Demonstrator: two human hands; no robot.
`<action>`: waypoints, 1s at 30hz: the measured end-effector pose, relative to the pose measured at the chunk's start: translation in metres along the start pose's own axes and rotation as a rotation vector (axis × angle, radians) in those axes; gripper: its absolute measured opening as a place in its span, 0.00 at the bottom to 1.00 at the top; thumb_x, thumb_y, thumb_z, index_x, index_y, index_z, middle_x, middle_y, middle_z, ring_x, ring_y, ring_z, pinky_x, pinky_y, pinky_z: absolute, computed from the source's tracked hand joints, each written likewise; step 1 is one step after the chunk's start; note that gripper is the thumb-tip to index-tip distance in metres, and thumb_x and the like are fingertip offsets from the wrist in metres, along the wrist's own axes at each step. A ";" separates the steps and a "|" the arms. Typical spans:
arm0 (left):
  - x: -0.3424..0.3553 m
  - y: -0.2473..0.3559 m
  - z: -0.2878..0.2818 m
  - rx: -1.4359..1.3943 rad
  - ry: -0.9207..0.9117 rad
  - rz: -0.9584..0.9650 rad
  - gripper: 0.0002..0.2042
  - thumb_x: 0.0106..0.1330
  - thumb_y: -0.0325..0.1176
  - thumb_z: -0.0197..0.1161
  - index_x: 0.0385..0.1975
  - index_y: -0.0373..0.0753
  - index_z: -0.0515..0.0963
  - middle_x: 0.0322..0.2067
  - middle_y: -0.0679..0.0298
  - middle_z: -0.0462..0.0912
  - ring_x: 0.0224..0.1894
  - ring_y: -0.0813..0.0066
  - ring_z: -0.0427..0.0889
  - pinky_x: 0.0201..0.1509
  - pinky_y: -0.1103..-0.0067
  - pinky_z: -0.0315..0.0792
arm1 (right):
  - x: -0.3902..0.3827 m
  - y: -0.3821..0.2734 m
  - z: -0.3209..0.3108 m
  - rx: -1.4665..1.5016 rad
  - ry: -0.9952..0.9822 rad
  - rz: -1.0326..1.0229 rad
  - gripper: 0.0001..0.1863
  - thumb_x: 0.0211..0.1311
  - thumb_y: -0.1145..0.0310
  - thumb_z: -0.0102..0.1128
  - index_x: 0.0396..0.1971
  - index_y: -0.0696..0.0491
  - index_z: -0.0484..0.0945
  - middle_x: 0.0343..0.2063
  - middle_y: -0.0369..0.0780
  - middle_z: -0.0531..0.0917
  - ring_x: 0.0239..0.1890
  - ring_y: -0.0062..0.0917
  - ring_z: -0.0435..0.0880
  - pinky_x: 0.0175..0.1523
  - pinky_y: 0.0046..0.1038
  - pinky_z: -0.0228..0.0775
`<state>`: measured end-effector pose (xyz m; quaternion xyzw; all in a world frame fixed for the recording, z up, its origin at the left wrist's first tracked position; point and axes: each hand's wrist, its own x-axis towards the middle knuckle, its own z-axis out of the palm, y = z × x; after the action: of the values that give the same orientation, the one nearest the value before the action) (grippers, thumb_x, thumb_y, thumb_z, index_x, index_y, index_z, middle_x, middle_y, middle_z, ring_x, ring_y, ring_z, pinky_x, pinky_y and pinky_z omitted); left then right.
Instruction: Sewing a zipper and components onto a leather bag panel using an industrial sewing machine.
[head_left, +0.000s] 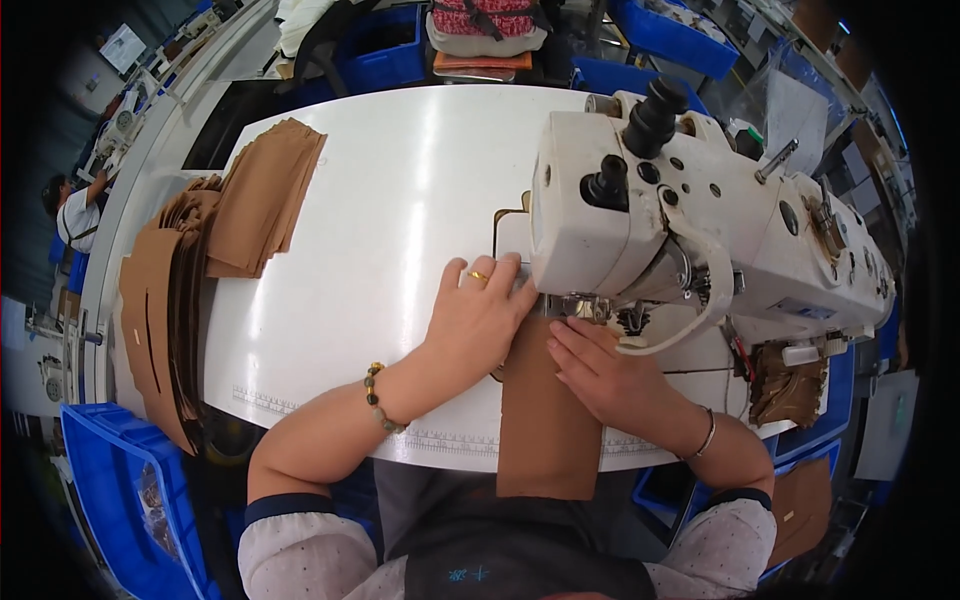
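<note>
A long brown fabric strip (550,440) lies under the presser foot (572,306) of a white sewing machine (730,240) and hangs past the table's front edge. My left hand (475,325) rests at the strip's upper left beside the foot, fingers lightly bent and apart, a ring on one finger; its fingertips reach the machine bed. My right hand (605,375) lies palm down on the strip just below the foot, fingers stretched forward on the fabric. Neither hand is seen gripping anything.
Stacks of brown pieces (265,200) lie on the left of the white table (380,200); more pieces (785,390) sit at the right. Blue bins (130,500) surround the table. A padded red item (483,20) sits behind it. Another person (75,210) works at the far left.
</note>
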<state>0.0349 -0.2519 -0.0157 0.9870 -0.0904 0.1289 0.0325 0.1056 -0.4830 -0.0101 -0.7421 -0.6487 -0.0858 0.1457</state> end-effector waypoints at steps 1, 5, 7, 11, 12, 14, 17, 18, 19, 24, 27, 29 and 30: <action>0.004 -0.006 0.001 0.006 0.014 -0.002 0.21 0.60 0.26 0.61 0.56 0.41 0.80 0.50 0.59 0.78 0.51 0.62 0.76 0.57 0.64 0.67 | 0.000 0.000 0.000 0.000 0.025 0.014 0.19 0.63 0.68 0.66 0.51 0.60 0.81 0.57 0.49 0.82 0.61 0.38 0.82 0.58 0.37 0.78; 0.003 -0.019 -0.007 0.024 0.100 -0.095 0.21 0.60 0.25 0.63 0.56 0.40 0.79 0.51 0.60 0.79 0.48 0.64 0.78 0.53 0.69 0.71 | -0.002 0.001 -0.003 -0.021 -0.012 0.016 0.22 0.60 0.67 0.71 0.53 0.60 0.81 0.60 0.45 0.80 0.62 0.37 0.80 0.60 0.34 0.79; -0.004 -0.014 -0.017 -0.048 0.080 -0.112 0.20 0.62 0.25 0.65 0.56 0.39 0.79 0.50 0.59 0.80 0.45 0.65 0.80 0.49 0.71 0.74 | -0.005 0.002 -0.003 -0.055 -0.019 0.034 0.23 0.59 0.67 0.72 0.53 0.60 0.81 0.60 0.45 0.80 0.61 0.36 0.80 0.61 0.36 0.78; -0.010 -0.004 -0.039 -1.073 -0.343 -0.455 0.15 0.67 0.31 0.68 0.52 0.36 0.80 0.41 0.63 0.85 0.30 0.77 0.82 0.32 0.80 0.76 | -0.007 0.003 0.000 -0.094 -0.059 0.106 0.24 0.60 0.63 0.72 0.54 0.59 0.81 0.60 0.46 0.80 0.60 0.36 0.81 0.60 0.36 0.78; -0.009 -0.004 -0.044 -1.309 -0.595 -0.551 0.12 0.70 0.33 0.68 0.48 0.35 0.82 0.39 0.64 0.86 0.27 0.82 0.82 0.28 0.82 0.75 | -0.008 0.002 0.000 -0.080 -0.065 0.116 0.25 0.60 0.61 0.72 0.55 0.58 0.81 0.60 0.45 0.80 0.59 0.37 0.82 0.60 0.36 0.78; -0.007 -0.007 -0.049 -1.262 -0.761 -0.553 0.12 0.69 0.30 0.67 0.48 0.34 0.82 0.37 0.68 0.86 0.28 0.87 0.81 0.27 0.84 0.75 | -0.008 0.002 0.001 -0.067 -0.074 0.131 0.26 0.60 0.59 0.73 0.56 0.57 0.81 0.59 0.45 0.80 0.58 0.37 0.82 0.59 0.35 0.78; -0.010 -0.006 -0.048 -1.258 -0.929 -0.425 0.12 0.66 0.28 0.67 0.48 0.34 0.82 0.36 0.65 0.86 0.28 0.80 0.83 0.30 0.80 0.77 | -0.006 0.001 0.001 -0.043 -0.071 0.133 0.28 0.60 0.56 0.73 0.57 0.54 0.81 0.57 0.45 0.80 0.58 0.39 0.82 0.57 0.36 0.79; -0.015 -0.001 -0.045 -0.959 -0.590 -0.239 0.12 0.64 0.27 0.67 0.47 0.35 0.83 0.38 0.63 0.86 0.29 0.75 0.84 0.32 0.78 0.79 | -0.005 0.001 0.001 -0.044 -0.084 0.138 0.28 0.59 0.56 0.73 0.56 0.54 0.82 0.57 0.45 0.80 0.57 0.39 0.82 0.56 0.37 0.79; -0.020 0.004 -0.042 -0.641 -0.321 -0.086 0.13 0.62 0.26 0.68 0.47 0.36 0.83 0.41 0.61 0.86 0.31 0.70 0.85 0.34 0.76 0.80 | -0.004 0.001 0.002 -0.045 -0.091 0.141 0.27 0.59 0.57 0.73 0.56 0.53 0.82 0.57 0.46 0.80 0.57 0.39 0.82 0.56 0.37 0.78; -0.028 0.023 -0.017 -0.379 0.001 0.071 0.18 0.65 0.32 0.65 0.53 0.33 0.81 0.58 0.57 0.81 0.49 0.61 0.82 0.44 0.72 0.78 | 0.002 0.004 0.006 0.044 0.069 0.081 0.15 0.56 0.60 0.71 0.34 0.55 0.81 0.41 0.44 0.81 0.33 0.34 0.81 0.39 0.36 0.73; -0.028 0.031 -0.014 -0.168 0.037 0.131 0.22 0.64 0.36 0.66 0.56 0.32 0.80 0.61 0.57 0.80 0.57 0.61 0.78 0.52 0.68 0.75 | 0.005 0.005 0.007 0.019 0.070 0.047 0.12 0.55 0.66 0.68 0.36 0.57 0.82 0.45 0.45 0.82 0.36 0.35 0.82 0.40 0.35 0.75; -0.029 0.034 -0.017 -0.131 0.027 0.120 0.24 0.63 0.37 0.67 0.57 0.32 0.80 0.60 0.57 0.80 0.59 0.60 0.77 0.56 0.66 0.73 | 0.006 0.005 0.006 -0.003 0.098 0.013 0.11 0.54 0.70 0.65 0.36 0.58 0.82 0.46 0.46 0.82 0.38 0.35 0.83 0.42 0.34 0.76; -0.030 0.035 -0.020 -0.166 0.051 0.106 0.23 0.63 0.35 0.66 0.57 0.31 0.80 0.60 0.56 0.80 0.59 0.60 0.77 0.56 0.65 0.73 | 0.006 0.005 0.005 -0.012 0.118 0.012 0.11 0.52 0.71 0.63 0.36 0.59 0.82 0.47 0.46 0.82 0.39 0.35 0.84 0.42 0.33 0.77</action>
<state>-0.0053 -0.2799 -0.0030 0.9711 -0.1521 0.1476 0.1096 0.1112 -0.4762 -0.0132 -0.7405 -0.6339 -0.1325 0.1796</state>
